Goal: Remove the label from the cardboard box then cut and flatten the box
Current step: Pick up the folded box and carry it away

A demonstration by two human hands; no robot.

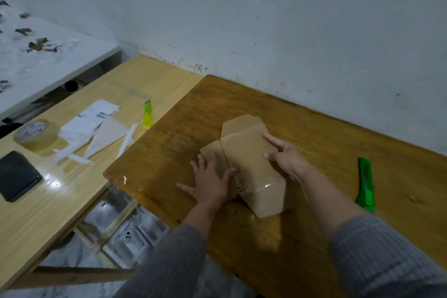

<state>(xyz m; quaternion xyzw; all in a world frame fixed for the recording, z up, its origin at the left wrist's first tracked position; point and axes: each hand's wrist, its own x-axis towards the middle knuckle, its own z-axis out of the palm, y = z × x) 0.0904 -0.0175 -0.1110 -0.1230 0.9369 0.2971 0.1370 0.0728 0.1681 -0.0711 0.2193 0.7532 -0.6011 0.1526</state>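
A small brown cardboard box [251, 164] lies mostly collapsed on the dark wooden table [302, 128], with end flaps spread at its far and near ends, black handwriting along its top and clear tape across the near part. My left hand [208, 181] lies flat, fingers spread, pressing down the box's left flap. My right hand [283, 155] rests on the box's right side, with thumb and fingers over the top panel. A green utility knife [366, 185] lies on the table to the right of the box, apart from both hands.
A lighter wooden table [72, 189] stands on the left with a roll of clear tape [36, 134], a black phone [17, 175], peeled white labels and paper scraps [94, 123], and a yellow-green knife [147, 115]. A white wall runs behind both tables.
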